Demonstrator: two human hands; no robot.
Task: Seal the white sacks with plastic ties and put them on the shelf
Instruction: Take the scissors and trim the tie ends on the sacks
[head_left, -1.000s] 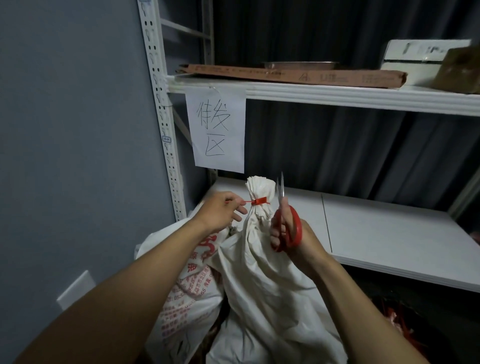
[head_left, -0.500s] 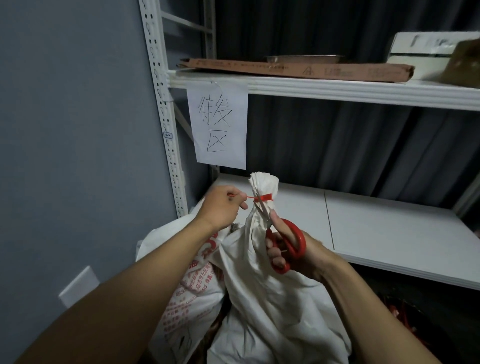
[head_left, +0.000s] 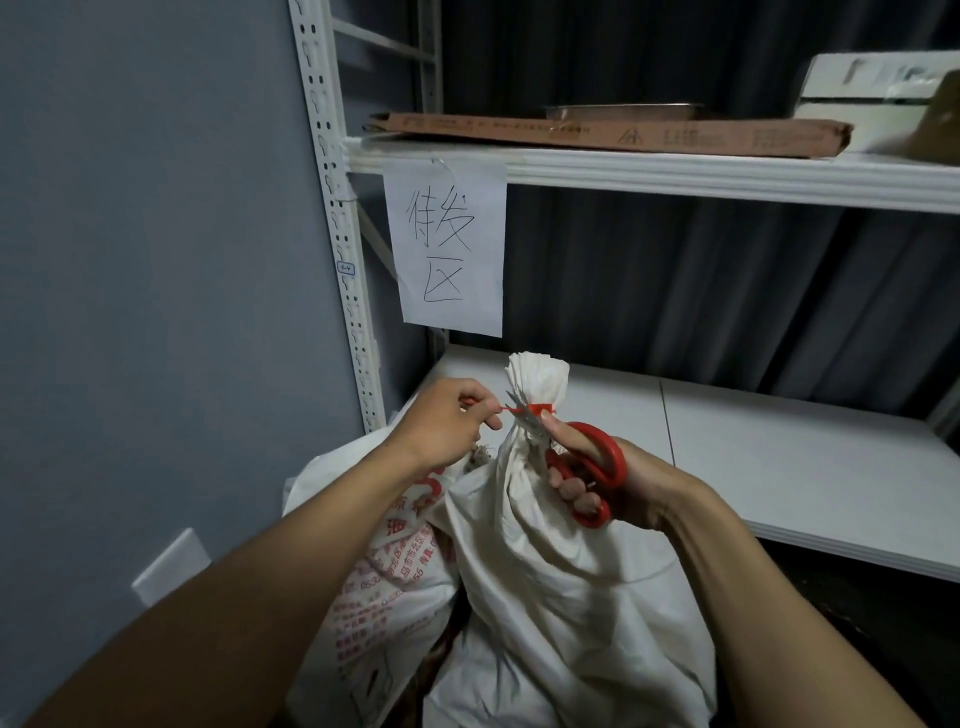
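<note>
One tied sack (head_left: 561, 597), one printed sack (head_left: 395, 587).

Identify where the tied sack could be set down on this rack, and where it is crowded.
Free: the lower shelf, bare from the tied sack rightward, with the dark curtain behind. Crowded: the upper shelf carries a flat cardboard box, a metal tray and a white box.

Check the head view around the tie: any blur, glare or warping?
Head view: dim, even light, no glare; red plastic tie, red-handled scissors and white sack sharp; white box top right smeared; shelf upright bowed by the lens.
</note>
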